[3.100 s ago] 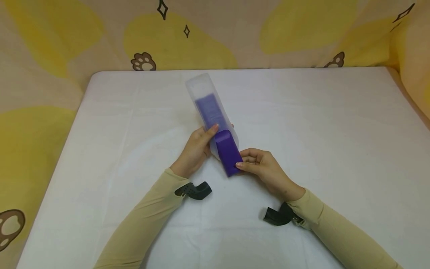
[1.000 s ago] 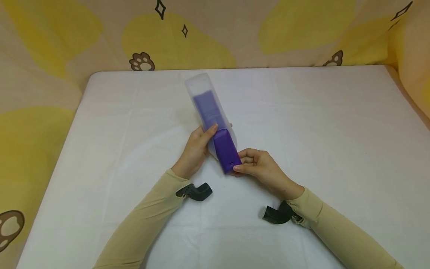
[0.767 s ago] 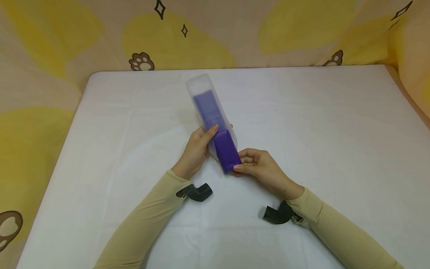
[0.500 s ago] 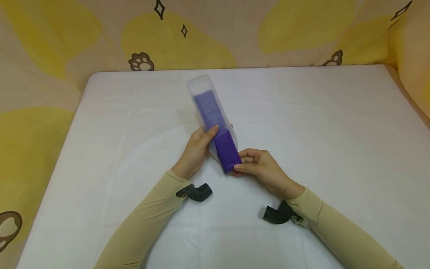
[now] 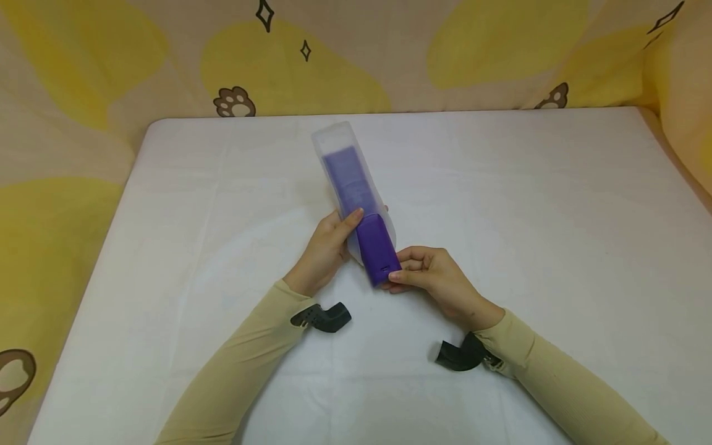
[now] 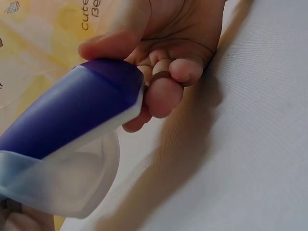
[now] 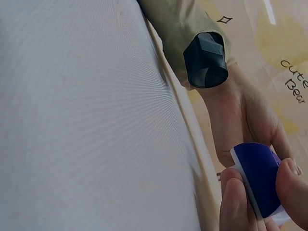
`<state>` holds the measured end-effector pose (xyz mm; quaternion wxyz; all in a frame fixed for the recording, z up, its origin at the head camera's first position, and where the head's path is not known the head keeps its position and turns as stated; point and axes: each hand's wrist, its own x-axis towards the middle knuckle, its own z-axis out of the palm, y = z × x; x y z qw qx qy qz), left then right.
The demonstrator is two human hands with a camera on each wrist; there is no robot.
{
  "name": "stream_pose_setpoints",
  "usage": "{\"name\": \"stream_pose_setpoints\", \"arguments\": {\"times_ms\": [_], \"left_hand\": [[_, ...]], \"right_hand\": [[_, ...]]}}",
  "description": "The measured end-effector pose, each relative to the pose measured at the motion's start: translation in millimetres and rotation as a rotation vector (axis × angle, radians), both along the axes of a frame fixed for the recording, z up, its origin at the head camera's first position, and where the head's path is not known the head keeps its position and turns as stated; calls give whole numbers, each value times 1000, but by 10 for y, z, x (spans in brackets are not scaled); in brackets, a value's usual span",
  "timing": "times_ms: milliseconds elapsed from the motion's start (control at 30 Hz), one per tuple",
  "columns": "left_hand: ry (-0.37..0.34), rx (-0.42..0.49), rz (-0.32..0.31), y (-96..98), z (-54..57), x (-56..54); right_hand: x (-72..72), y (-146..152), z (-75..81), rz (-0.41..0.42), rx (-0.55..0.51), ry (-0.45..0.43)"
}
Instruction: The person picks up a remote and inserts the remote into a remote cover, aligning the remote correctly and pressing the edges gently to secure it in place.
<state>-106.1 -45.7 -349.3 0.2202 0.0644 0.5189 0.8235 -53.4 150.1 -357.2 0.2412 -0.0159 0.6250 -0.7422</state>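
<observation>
A purple tool with a white underside sits mostly inside a long frosted clear case [image 5: 335,137]; its exact kind is hard to tell. Its purple handle [image 5: 378,250] sticks out of the near end of the case, a small slot showing near the tip. My left hand [image 5: 322,247] grips the case, thumb on top, other fingers mostly hidden underneath. With thumb and fingers my right hand [image 5: 436,275] pinches the handle's tip. In the left wrist view the handle [image 6: 86,103] shows its white edge above the case's rounded lip [image 6: 103,178].
A white-covered table [image 5: 534,204] lies under both hands. Behind it hangs a yellow and beige cloth [image 5: 345,55] with paw prints. Dark wrist mounts [image 5: 328,317] jut from both sleeves.
The purple tool has slid slightly deeper into the case, and its handle has rolled a little so that the slot shows. Both hands keep their hold, nearly in place.
</observation>
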Motion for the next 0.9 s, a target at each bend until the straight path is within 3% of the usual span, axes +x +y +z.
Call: {"name": "stream_pose_setpoints", "arguments": {"times_ms": [900], "left_hand": [[12, -20, -26, 28, 27, 18]], "right_hand": [[1, 3, 1, -1, 26, -16]]}}
